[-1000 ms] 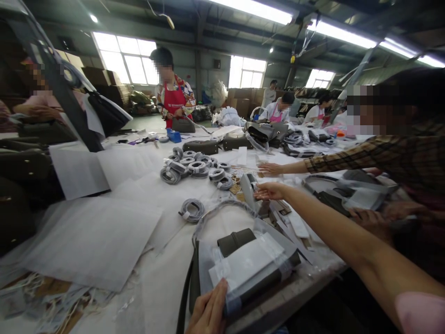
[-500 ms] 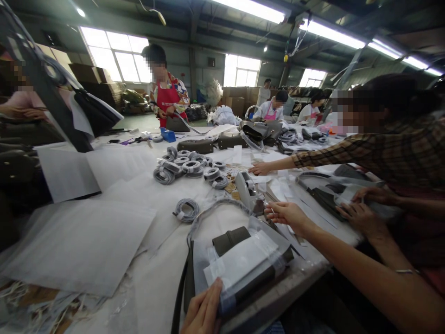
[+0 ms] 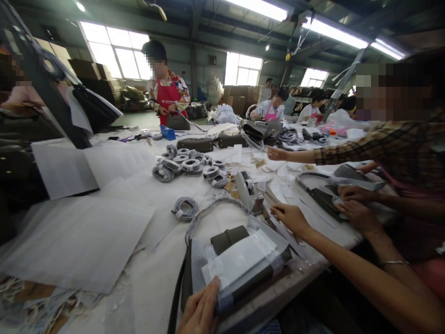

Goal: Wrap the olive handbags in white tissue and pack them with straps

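A dark olive handbag (image 3: 231, 239) lies on the table in front of me, partly covered by white paper and clear film. Its wrapped strap (image 3: 222, 204) loops toward the back. My left hand (image 3: 200, 306) grips the near edge of the bag, fingers together on the wrapping and thumb hidden. Beyond the bag stands a grey tape dispenser (image 3: 245, 188). Just to its right, my right hand (image 3: 290, 218) hangs above the table with its fingertips pinched. Whatever is between them is too small to make out.
Coiled grey straps (image 3: 186, 208) lie left of the dispenser, with several more in a pile behind. White sheets (image 3: 79, 241) cover the left side. At the right, co-workers' hands (image 3: 358, 204) work on another bag (image 3: 323, 202); a plaid sleeve (image 3: 347, 148) reaches across.
My right hand has drawn slightly right and away from the dispenser; a shiny bit at its fingertips no longer shows. The plaid-sleeved arm has lifted its hand off the papers. My left hand stays put.
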`<act>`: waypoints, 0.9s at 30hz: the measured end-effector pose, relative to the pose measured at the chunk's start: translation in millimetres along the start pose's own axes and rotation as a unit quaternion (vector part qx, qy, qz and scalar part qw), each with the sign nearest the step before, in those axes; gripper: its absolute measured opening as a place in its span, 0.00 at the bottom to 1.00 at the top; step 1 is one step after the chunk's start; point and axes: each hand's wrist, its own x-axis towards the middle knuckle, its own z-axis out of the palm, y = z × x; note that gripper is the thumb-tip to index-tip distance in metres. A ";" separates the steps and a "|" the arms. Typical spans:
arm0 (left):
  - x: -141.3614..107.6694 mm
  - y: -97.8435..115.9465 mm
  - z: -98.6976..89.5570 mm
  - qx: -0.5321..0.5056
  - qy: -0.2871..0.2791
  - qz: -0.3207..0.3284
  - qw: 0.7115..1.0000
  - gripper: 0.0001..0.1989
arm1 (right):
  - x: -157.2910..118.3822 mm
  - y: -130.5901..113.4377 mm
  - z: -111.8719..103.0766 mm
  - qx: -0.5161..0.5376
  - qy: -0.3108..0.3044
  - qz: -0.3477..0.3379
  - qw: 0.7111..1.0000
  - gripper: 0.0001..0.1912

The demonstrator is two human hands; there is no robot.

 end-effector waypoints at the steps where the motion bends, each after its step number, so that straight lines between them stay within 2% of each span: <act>1: -0.2 0.4 -0.4 0.000 -0.003 -0.003 1.000 0.38 | -5.0 -2.7 -8.8 -0.021 0.001 -0.026 0.999 0.07; 3: -0.1 2.2 -2.2 -0.006 -0.009 -0.018 1.000 0.37 | -16.2 -12.5 -26.0 -0.094 -0.016 -0.113 0.989 0.07; 4: 0.3 3.7 -3.8 -0.011 -0.011 -0.029 0.999 0.36 | -22.0 -19.7 -33.0 -0.145 -0.034 -0.179 0.972 0.08; 5: 1.0 5.8 -5.8 -0.015 -0.014 -0.042 0.999 0.35 | -27.7 -28.6 -38.4 -0.199 -0.058 -0.257 0.944 0.09; 7: 3.7 11.3 -11.2 -0.023 -0.020 -0.068 0.997 0.32 | -39.5 -51.0 -42.5 -0.276 -0.111 -0.408 0.863 0.13; 8: 5.5 14.3 -14.3 -0.026 -0.023 -0.083 0.996 0.31 | -45.7 -64.1 -40.9 -0.283 -0.138 -0.463 0.829 0.14; 10: 9.8 20.2 -19.9 -0.037 -0.023 -0.115 0.992 0.29 | -59.1 -92.3 -31.4 -0.246 -0.214 -0.535 0.780 0.15; 12: 13.8 24.5 -23.6 -0.055 -0.024 -0.140 0.988 0.28 | -72.3 -120.0 -15.8 -0.171 -0.330 -0.540 0.756 0.14; 15: 17.1 27.7 -25.6 -0.072 -0.030 -0.161 0.984 0.28 | -84.7 -151.8 14.8 -0.072 -0.511 -0.456 0.725 0.11; 17: 17.5 28.5 -25.9 -0.082 -0.034 -0.169 0.982 0.29 | -83.6 -163.2 38.5 -0.068 -0.574 -0.416 0.702 0.12; 19: 17.4 28.8 -25.9 -0.091 -0.037 -0.177 0.979 0.30 | -75.5 -168.5 62.4 -0.116 -0.585 -0.422 0.683 0.11; 22: 17.0 28.5 -25.5 -0.099 -0.044 -0.188 0.976 0.31 | -58.5 -172.8 92.9 -0.222 -0.555 -0.458 0.658 0.09; 27: 17.1 28.8 -24.9 -0.110 -0.060 -0.198 0.972 0.33 | -46.1 -186.2 122.3 -0.339 -0.535 -0.493 0.597 0.08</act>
